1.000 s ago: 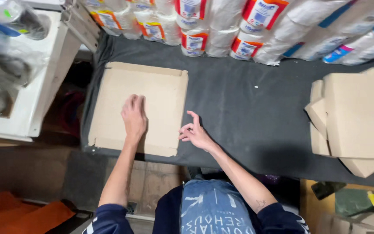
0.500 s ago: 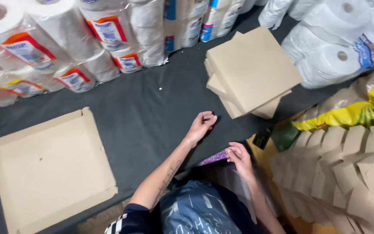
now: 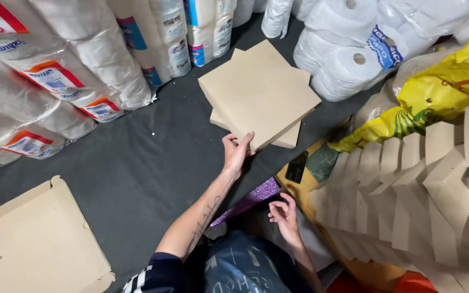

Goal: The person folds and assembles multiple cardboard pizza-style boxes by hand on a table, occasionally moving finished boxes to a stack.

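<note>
Right hand: the right hand [image 3: 284,212] hangs low by the body, off the desk, fingers loosely curled and holding nothing. It gives no support to the reach.
Purple item: a glittery purple flat strip [image 3: 256,196] lies under the desk edge beside the right hand; what it is cannot be told.
Flat carton: a large unfolded brown cardboard blank [image 3: 33,244] lies on the dark grey cloth-covered desk [image 3: 137,163], lower left, well apart from both hands.
Left hand: the left hand [image 3: 236,152] is stretched forward, fingers pinching the near corner of the top sheet in the stack of square brown cardboard pieces [image 3: 259,92], thumb below and the rest on top.
Stack position: the stack sits at the far right of the desk, its sheets already fanned out of line, the near corner close to the desk edge.
Risk, stack: a one-handed pull at a single corner is likely to drag the lower sheets along and tip them off the edge.
Risk, grip: a corner pinch may bend or crease the sheet.
Right side: a row of notched brown cardboard dividers [image 3: 424,184] stands close by; sliding sheets could knock it.
Far side: plastic-wrapped packs of white paper rolls [image 3: 82,65] wall in the desk; a pushed stack could jam against them.
</note>
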